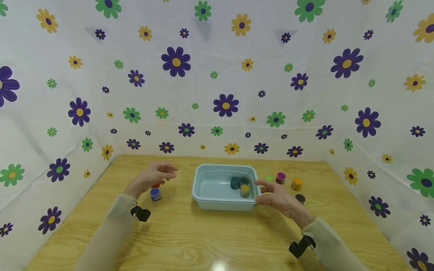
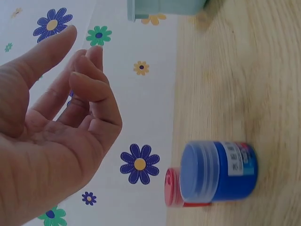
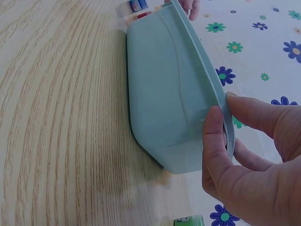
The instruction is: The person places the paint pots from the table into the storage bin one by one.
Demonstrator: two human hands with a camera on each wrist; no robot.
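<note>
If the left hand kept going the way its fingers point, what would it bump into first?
Probably the pale blue plastic tub: the left hand hovers open, fingers aimed right toward its near wall. Depth is unclear; it may pass above the rim.

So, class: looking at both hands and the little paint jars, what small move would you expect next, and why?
Probably the left hand lowers onto the blue jar just below it and grips it. That hand hovers with relaxed fingers and holds nothing, the blue jar and a red jar stand on the table beside it, and the right hand pinches the rim of the tub, which already holds jars.
</note>
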